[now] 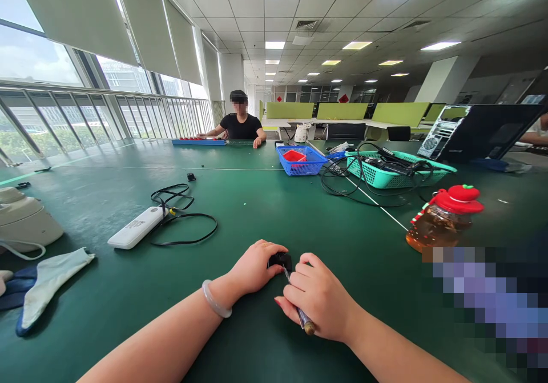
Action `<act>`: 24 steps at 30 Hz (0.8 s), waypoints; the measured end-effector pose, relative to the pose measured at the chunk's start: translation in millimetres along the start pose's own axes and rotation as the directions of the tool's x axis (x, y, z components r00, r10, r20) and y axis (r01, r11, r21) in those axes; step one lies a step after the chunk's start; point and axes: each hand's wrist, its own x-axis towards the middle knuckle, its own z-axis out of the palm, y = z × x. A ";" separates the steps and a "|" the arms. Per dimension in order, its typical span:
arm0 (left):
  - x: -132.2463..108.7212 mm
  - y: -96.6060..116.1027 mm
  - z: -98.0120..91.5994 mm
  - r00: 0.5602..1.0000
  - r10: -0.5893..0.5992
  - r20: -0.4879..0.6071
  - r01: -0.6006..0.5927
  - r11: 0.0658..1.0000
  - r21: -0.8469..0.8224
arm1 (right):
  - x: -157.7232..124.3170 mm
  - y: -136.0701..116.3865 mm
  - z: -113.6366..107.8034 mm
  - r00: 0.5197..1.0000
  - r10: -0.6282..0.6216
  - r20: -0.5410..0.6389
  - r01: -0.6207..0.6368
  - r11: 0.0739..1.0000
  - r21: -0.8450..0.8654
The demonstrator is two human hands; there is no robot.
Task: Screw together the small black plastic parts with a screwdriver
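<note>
My left hand [254,266], with a pale bangle on its wrist, is closed around a small black part [280,259] on the green table. Its thumb and fingers press the part from the left. My right hand [319,297] grips a screwdriver [305,321] with a thin metal shaft and a dull brownish butt end. The shaft slants up and left, and its tip meets the black part or lies just in front of it. My fingers hide much of the part and the middle of the tool.
Left on the green table [240,200] lie a white power strip [137,228] with black cord and a glove [51,283]. A blue basket [302,169], a teal basket [379,178] of cables and a red-lidded jar [440,226] stand right. Another person [240,125] sits opposite.
</note>
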 end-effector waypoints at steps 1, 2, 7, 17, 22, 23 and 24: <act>0.1 0.1 0.1 1.000 -0.002 0.000 0.002 1.000 0.000 | 0.0 -1.1 0.8 1.000 -0.002 0.002 0.002 1.000 -0.004; 0.2 0.1 0.2 1.000 -0.004 -0.001 0.004 1.000 -0.002 | -0.1 -2.3 1.8 1.000 -0.003 0.006 0.003 1.000 -0.009; 0.1 -0.9 0.7 1.000 0.001 0.000 -0.001 1.000 0.000 | -1.0 -8.2 8.8 0.997 -0.015 0.070 0.018 0.999 -0.036; 0.3 -2.5 1.1 1.000 -0.001 -0.001 0.001 1.000 0.012 | -1.9 1.6 3.1 1.000 -0.018 0.011 0.018 1.000 -0.015; 0.3 -2.9 1.4 1.000 0.003 -0.003 -0.003 1.000 0.011 | -0.8 4.2 0.5 0.999 -0.029 -0.029 0.028 0.999 -0.017; 0.2 -2.9 1.4 1.000 0.000 -0.002 0.000 1.000 0.012 | -0.8 4.1 0.4 0.999 -0.031 -0.036 0.031 0.999 -0.013; 0.1 -2.7 1.4 1.000 -0.002 -0.002 0.002 1.000 0.011 | -1.0 3.9 0.5 0.998 -0.035 -0.044 0.034 0.999 -0.007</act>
